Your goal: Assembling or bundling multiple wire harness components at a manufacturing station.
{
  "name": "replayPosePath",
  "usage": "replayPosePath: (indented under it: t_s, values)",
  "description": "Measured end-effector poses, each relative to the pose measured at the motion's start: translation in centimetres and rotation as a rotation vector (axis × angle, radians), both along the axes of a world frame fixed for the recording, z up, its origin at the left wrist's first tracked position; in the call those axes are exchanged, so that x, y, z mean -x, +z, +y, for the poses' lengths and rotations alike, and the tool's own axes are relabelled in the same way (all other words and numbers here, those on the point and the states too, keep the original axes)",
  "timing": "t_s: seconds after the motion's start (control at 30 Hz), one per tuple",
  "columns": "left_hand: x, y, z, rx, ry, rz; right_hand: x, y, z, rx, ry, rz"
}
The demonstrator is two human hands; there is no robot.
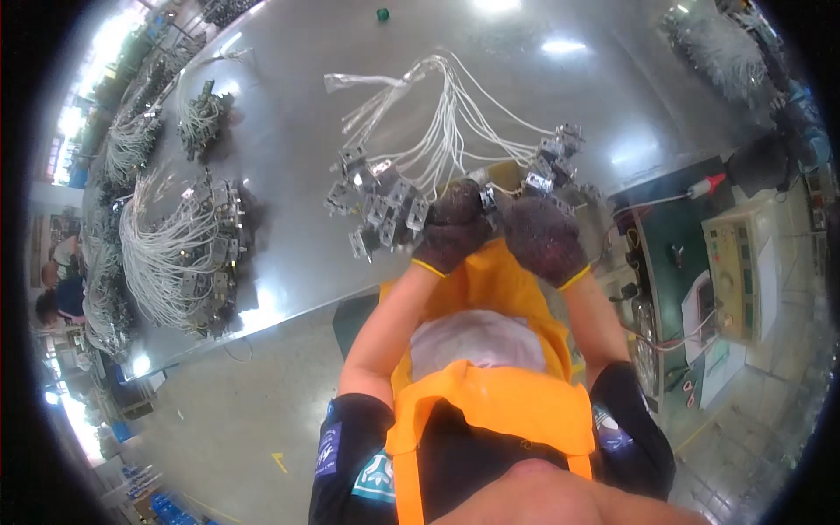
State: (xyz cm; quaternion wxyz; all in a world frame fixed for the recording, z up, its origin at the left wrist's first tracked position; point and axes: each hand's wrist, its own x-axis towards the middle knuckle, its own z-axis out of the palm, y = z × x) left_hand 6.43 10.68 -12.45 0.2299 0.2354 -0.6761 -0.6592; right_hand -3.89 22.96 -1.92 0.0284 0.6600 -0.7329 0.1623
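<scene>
We are gripping one metal bracket part between left hand and right hand, both clamped together; next likely needs careful wire alignment.

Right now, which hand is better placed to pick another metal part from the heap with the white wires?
Probably the left hand: it lies against the heap of metal brackets on white wires. The right hand sits farther away, beside a smaller cluster.
</scene>
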Motion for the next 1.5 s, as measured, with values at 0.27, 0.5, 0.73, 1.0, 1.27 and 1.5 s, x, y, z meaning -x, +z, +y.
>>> replayPosePath:
  t_s: [0.27, 0.5, 0.73, 1.0, 1.27, 1.5]
  values:
    - [-1.5, 4.0, 1.2, 0.003, -0.071, 0.153, 2.3, -4.5, 1.3, 0.289, -0.097, -0.357]
    - [-2.5, 5.6, 3.5, -0.030, 0.170, 0.146, -2.1, -5.9, 0.9, -0.015, -0.086, -1.482]
    - [-3.7, 9.0, 1.0, 1.552, -0.018, -0.495, 2.1, -16.0, -1.5, 0.340, -0.102, -1.031]
    - [-5.3, 8.4, 0.0, 1.579, -0.087, -0.366, 2.1, -9.4, -0.1, 0.319, -0.115, -0.549]
    - [-5.5, 8.4, -1.2, 1.491, -0.138, -0.203, 3.0, -9.8, -1.6, 0.305, -0.147, -0.323]
    - [-3.5, 9.4, 0.7, 1.433, -0.061, -0.360, 5.0, -8.7, -0.6, 0.422, -0.140, -0.412]
